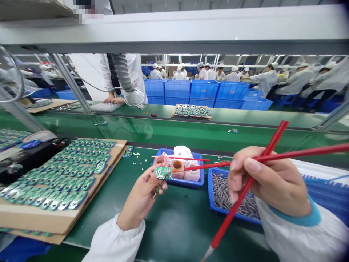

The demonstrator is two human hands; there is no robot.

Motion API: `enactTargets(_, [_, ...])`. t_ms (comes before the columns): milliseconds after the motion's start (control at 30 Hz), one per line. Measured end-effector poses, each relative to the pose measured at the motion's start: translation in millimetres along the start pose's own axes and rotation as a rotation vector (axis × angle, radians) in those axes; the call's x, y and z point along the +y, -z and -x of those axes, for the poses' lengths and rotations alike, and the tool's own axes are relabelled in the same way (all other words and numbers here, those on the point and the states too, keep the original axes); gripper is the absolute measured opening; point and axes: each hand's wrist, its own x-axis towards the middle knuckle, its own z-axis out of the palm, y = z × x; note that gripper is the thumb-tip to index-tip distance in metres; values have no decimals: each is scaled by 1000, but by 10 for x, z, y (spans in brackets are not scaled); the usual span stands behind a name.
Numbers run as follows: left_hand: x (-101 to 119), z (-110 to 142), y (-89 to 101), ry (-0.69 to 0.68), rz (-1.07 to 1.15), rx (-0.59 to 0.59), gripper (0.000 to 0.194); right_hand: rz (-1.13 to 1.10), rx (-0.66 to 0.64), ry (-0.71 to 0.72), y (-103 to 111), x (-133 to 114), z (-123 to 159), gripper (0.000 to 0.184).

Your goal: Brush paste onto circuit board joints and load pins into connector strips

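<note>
My left hand (143, 198) is raised over the green mat, its fingertips pinched on a small green circuit board (163, 173) with thin red wires hanging from it. My right hand (268, 182) is closed around two long red sticks (247, 191), one slanting down to a pale tip near the bottom edge, the other pointing left toward the board. Directly under the right hand lies a blue tray of small grey metal parts (218, 193). A second blue tray (200, 180) behind the board holds rolls of tape and solder spools.
A cardboard sheet (32, 220) covered with rows of green boards lies at left, beside a black device (24, 160). Beyond runs a green conveyor belt (191, 133) with another board tray (192, 111). Across it, a person in white leans on the bench; blue crates (204, 92) and several workers behind.
</note>
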Motion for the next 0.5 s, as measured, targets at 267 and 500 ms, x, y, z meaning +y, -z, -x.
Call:
enactTargets(267, [15,33,-75,-9,-49,-20,54,-28,-73,-39,73,44,13,17])
enactTargets(500, [41,5,-179,18,-78,0,60,-49,-15,-26,75,-12,107,17])
